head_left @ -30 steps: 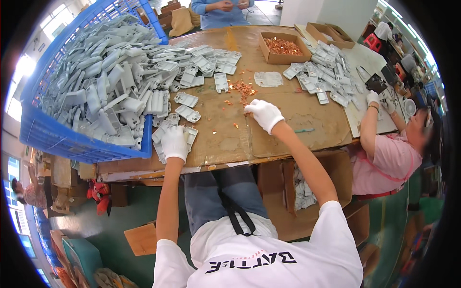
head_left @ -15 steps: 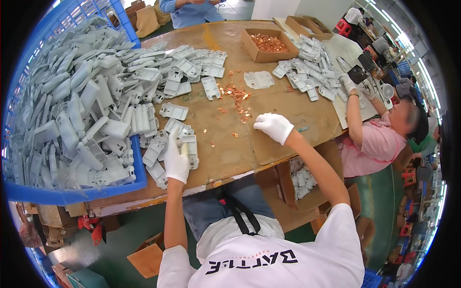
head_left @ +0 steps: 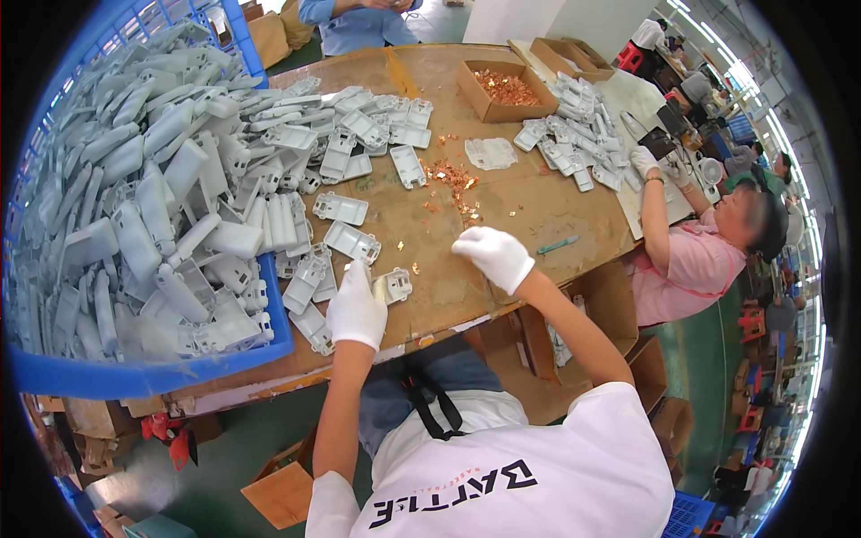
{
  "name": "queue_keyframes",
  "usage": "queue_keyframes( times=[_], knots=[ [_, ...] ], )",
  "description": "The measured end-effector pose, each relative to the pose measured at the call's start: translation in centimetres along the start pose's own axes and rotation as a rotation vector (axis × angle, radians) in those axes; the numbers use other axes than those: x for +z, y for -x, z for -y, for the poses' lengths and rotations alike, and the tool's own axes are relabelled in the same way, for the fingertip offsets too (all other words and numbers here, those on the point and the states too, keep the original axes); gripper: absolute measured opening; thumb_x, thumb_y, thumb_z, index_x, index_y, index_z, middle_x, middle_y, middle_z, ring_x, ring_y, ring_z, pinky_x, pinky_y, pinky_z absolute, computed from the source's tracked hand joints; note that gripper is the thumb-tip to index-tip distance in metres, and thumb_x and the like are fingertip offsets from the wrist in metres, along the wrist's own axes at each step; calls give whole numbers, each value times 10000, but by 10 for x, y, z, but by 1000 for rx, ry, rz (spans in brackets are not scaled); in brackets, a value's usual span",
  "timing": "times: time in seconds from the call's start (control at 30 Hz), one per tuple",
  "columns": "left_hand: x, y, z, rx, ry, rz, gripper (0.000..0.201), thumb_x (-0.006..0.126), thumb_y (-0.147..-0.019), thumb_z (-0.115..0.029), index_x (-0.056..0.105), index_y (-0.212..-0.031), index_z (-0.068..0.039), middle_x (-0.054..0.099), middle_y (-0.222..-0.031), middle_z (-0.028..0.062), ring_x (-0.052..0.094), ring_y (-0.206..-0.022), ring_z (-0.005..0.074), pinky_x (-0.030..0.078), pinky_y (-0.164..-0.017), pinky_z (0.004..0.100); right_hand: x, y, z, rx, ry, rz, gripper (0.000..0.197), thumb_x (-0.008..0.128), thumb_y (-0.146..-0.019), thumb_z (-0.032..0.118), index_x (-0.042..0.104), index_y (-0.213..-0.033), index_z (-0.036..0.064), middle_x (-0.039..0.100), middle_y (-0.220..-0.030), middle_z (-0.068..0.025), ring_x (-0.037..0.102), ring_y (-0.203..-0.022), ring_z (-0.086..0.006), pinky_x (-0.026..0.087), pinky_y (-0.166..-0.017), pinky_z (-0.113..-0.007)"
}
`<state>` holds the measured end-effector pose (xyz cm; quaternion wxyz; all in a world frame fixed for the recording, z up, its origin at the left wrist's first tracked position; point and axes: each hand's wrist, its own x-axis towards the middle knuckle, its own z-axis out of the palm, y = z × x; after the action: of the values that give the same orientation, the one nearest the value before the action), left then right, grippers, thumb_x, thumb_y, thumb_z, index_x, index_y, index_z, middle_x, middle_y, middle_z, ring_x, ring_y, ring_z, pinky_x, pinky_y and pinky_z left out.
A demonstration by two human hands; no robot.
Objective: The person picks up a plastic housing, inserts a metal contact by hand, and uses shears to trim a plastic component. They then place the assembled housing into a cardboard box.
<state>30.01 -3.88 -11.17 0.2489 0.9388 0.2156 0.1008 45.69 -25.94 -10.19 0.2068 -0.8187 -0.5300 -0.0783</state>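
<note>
My left hand (head_left: 357, 311), in a white glove, grips a white plastic housing (head_left: 397, 284) that sticks out past its thumb side, just above the table's near edge. To its right, my gloved right hand (head_left: 496, 257) hovers over the cardboard with its fingertips drawn together; whatever they pinch, if anything, is too small to make out. Between and beyond the hands lies a loose scatter of small copper-coloured pieces (head_left: 451, 179). Several open white housings (head_left: 352, 242) lie beside and beyond my left hand.
A big blue crate (head_left: 280, 327) heaped with white housings (head_left: 143, 242) fills the left. At the back stands a cardboard box (head_left: 489, 109) of copper pieces, near another housing pile (head_left: 574, 134). A teal pen (head_left: 558, 245) lies to the right. A co-worker in pink (head_left: 682, 260) works there.
My left hand has turned the housing so that it points rightward. My right hand has come a little left and nearer to it, leaving the pen in full view. The head view has shifted slightly.
</note>
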Motion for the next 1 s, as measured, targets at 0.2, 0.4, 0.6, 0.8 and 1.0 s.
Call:
queue_keyframes(
  times=[0.2, 0.4, 0.6, 0.8, 1.0],
  knots=[
    [-7, 15, -7, -33, -39, 175, 234, 537, -881, -108, 492, -1109, -140, 634, -1022, 171, 650, -860, 387, 520, -736, 489, 23, 9, 1, -99, 135, 44, 71, 561, -781, 115, 586, -846, 103, 571, -877, -53, 598, -832, -227, 522, -706, -314],
    [1, 16, -10, 94, 413, 118, 702, 476, -779, 122, 396, -1414, -165, 554, -1193, 185, 543, -1135, 344, 436, -951, 408, 28, 30, -2, -88, 164, 36, 38, 572, -757, 108, 583, -791, 95, 549, -847, -50, 588, -834, -221, 522, -709, -305],
    [16, 9, -30, 116, 534, 56, 594, 525, -738, 117, 494, -1309, -42, 570, -1238, 178, 535, -1187, 308, 411, -1016, 351, 18, 1, -5, 37, 59, 276, 108, 592, -748, 60, 618, -830, 125, 593, -885, -68, 595, -893, -270, 509, -770, -356],
    [19, 18, -43, 24, 512, 23, 517, 583, -770, 59, 506, -1266, -66, 591, -1198, 165, 575, -1113, 314, 456, -940, 353, 8, 4, -15, 230, -371, 83, 268, 584, -777, -23, 601, -997, 128, 610, -981, -102, 616, -874, -317, 514, -758, -398],
    [18, 24, -56, -122, 521, 44, 524, 577, -771, 59, 505, -1270, -86, 600, -1184, 171, 581, -1114, 320, 466, -925, 368, 10, 10, 1, 399, -264, 42, 166, 614, -808, 119, 628, -973, 118, 616, -969, -113, 614, -889, -321, 507, -786, -407]
  ],
)
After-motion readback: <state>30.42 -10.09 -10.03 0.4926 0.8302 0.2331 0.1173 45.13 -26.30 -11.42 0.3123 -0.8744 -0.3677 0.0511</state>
